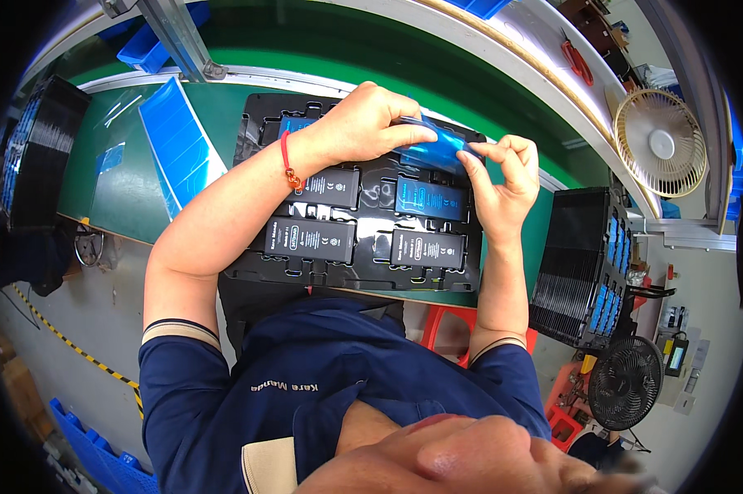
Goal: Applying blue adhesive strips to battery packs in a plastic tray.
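A glossy, see-through blue film [447, 148] is stretched above the far right part of a black plastic tray [377, 262]. My left hand [370, 123] pinches its left end, and the fingers of my right hand [503, 169] are closed on its right end. Whether a battery lies against the film is hidden. Flat phone batteries sit in the tray's pockets. Grey-black ones [310, 240] [427, 249] lie along the near row, and a battery under blue film [431, 198] lies just below my hands. Another blue-faced battery [296, 125] is partly covered by my left wrist.
Blue film sheets on a white backing [178, 136] lie left of the tray on the green table [116, 198]. Stacks of black trays stand at the left [46, 152] and right [576, 263]. A metal post [174, 37] rises at the back. Two fans [660, 142] [627, 383] are at the right.
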{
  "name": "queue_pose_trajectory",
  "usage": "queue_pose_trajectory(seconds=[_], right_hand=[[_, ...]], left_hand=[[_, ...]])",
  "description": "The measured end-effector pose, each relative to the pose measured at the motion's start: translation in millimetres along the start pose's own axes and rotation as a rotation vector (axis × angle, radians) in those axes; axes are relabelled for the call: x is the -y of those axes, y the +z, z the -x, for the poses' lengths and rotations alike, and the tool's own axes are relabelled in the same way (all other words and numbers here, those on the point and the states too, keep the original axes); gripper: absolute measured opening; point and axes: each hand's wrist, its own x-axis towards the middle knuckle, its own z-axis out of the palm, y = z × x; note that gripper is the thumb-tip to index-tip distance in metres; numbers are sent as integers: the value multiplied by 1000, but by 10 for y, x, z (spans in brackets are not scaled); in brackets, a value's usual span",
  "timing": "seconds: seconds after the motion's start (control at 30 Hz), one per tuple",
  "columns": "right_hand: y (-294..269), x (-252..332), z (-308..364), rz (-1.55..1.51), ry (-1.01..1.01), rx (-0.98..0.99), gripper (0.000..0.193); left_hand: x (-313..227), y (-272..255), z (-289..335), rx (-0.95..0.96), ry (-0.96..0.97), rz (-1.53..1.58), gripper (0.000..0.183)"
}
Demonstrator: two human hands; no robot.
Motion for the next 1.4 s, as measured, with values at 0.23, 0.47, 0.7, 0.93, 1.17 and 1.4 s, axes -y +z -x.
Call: queue_pose_trajectory(seconds=[0.23,0.47,0.7,0.93,1.17,1.4], right_hand=[[-165,65,95,-71,48,-37,16],[-629,105,357,-851,679,40,9],[-563,148,619,-730,939,516,11],[-539,156,591,-743,994,589,13],[-537,141,573,-712,1017,604,15],[-543,150,595,-733,1021,597,15]], left_hand=[[-111,-63,40,-8,192,-423,39],[-78,-50,-6,-170,-12,-124,39],[24,-41,-31,-389,-23,-85,33],[-101,-91,-21,-382,-81,255,40],[-99,-101,-39,-442,-119,257,40],[-131,-114,-27,-429,-105,237,40]])
